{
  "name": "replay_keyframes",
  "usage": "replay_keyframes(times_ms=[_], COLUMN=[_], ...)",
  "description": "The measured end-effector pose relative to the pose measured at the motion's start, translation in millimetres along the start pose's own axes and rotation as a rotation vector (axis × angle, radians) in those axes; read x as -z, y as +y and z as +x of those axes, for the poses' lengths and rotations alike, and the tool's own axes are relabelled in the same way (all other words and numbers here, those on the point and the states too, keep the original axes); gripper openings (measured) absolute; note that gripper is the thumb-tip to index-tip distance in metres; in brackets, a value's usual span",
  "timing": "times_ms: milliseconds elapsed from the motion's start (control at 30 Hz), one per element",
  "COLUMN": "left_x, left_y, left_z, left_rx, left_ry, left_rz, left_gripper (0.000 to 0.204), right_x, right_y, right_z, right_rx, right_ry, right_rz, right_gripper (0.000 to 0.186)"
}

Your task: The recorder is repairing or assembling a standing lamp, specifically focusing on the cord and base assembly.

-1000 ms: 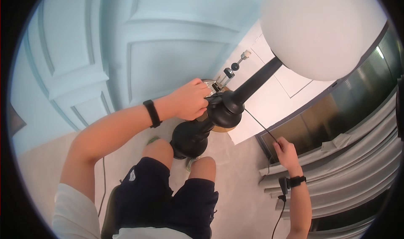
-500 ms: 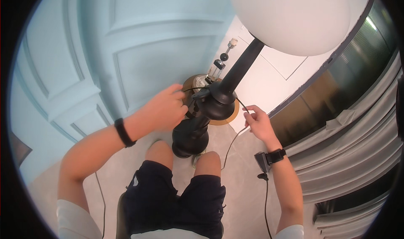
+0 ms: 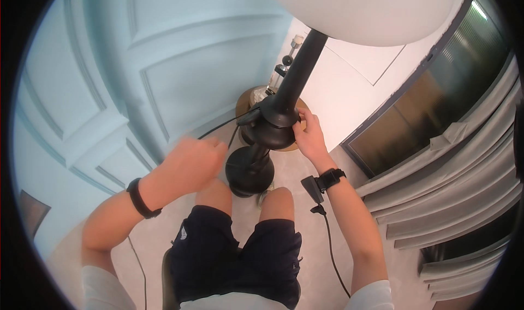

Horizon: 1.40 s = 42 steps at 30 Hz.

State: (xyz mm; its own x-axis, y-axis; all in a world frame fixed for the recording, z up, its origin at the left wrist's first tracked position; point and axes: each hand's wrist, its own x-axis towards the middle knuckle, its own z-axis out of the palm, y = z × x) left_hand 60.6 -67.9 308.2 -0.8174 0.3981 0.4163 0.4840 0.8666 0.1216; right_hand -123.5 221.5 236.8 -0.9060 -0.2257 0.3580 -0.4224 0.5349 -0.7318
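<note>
A black turned lamp column [image 3: 300, 69] carries a large white globe [image 3: 360, 4], with a dark base [image 3: 248, 170] beyond my knees. My left hand [image 3: 191, 162], blurred, is closed at a black cord [image 3: 213, 130] below and left of the column's middle. My right hand [image 3: 308, 135] reaches against the right side of the column's bulge, fingers curled; what they pinch there is partly hidden. Behind the column, a smaller ornament with a black ball [image 3: 286, 60] stands on a round brass-coloured top [image 3: 243, 102].
A pale blue panelled wall [image 3: 191, 86] is at left and behind, a white panel [image 3: 360, 102] behind the lamp. At right are a ribbed glass pane [image 3: 398, 124] with grey draped curtains [image 3: 447, 195]. A cord [image 3: 333, 261] hangs from the device [image 3: 311, 190] on my right wrist.
My left hand has moved down, away from the column's middle. My right hand has moved up and left from the hanging cord to the column's bulge. The lamp appears lower in view.
</note>
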Motion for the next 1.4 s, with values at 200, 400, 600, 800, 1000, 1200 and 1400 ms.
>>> replay_keyframes(times_ms=[200,400,600,800,1000,1200,1400], left_x=[8,25,96,73,8,-45,-65], left_y=[7,21,60,108,144,171,173], left_z=[4,-25,-54,-55,-73,-85,-91], left_rx=[-0.038,0.096,0.136,0.101,0.112,0.018,0.091], left_ry=[-0.208,-0.07,-0.215,-0.199,-0.145,-0.221,-0.329], left_rz=[-0.228,-0.27,-0.237,-0.69,-0.722,-0.771,-1.012], left_gripper=[0.016,0.022,0.013,0.024,0.04,0.042,0.028], right_x=[-4,-24,-33,-19,-17,44,86], right_y=[18,20,24,34,-47,-129,-88], right_z=[2,9,15,1,-125,-233,-219], right_rx=[0.07,-0.012,-0.079,-0.157,-0.383,-0.455,-0.575], right_ry=[0.051,0.126,0.173,0.178,-0.096,-0.597,-0.15], right_rz=[-0.08,-0.115,-0.141,0.075,0.61,1.148,1.222], right_gripper=[0.033,0.032,0.033,0.037,0.059,0.064,0.026])
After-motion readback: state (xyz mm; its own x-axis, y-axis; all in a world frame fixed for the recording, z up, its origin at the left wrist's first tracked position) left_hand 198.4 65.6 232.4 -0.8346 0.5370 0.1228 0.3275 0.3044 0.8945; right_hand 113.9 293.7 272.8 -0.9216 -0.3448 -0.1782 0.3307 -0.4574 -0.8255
